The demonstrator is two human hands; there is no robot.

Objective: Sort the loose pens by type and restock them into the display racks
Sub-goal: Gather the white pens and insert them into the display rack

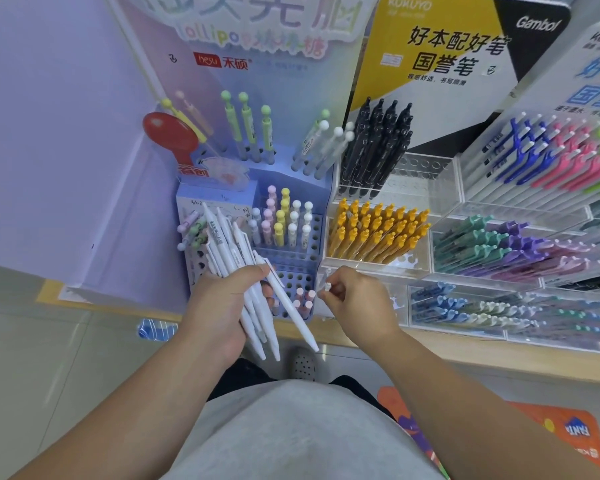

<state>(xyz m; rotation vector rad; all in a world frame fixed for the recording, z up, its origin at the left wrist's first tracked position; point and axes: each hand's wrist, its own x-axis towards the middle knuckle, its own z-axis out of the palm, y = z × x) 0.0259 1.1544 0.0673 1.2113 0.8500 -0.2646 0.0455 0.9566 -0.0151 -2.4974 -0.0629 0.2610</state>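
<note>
Left hand: fingers curled round a bundle of slim white plastic click pens, clip ends fanning toward 11 o'clock. Right hand, at 3 o'clock of the left: fingers narrow, pinching a small white-tipped piece, rest hidden, just beside the blue perforated display rack. Clear acrylic tray of yellow pens at 12 o'clock of it.

- Lavender panel: upright, far left.
- Pastel header card: "lollipop" lettering, rear centre.
- Yellow-and-black sign: "Gambol" at top right, just beside the card.
- Red lollipop cut-out: at the card's lower left.
- Wood shelf: pale front edge.
- Tiled floor: grey, glossy.
- Bottle: blue label, by the shelf edge.
- Orange mat: printed, on the floor at lower right.
</note>
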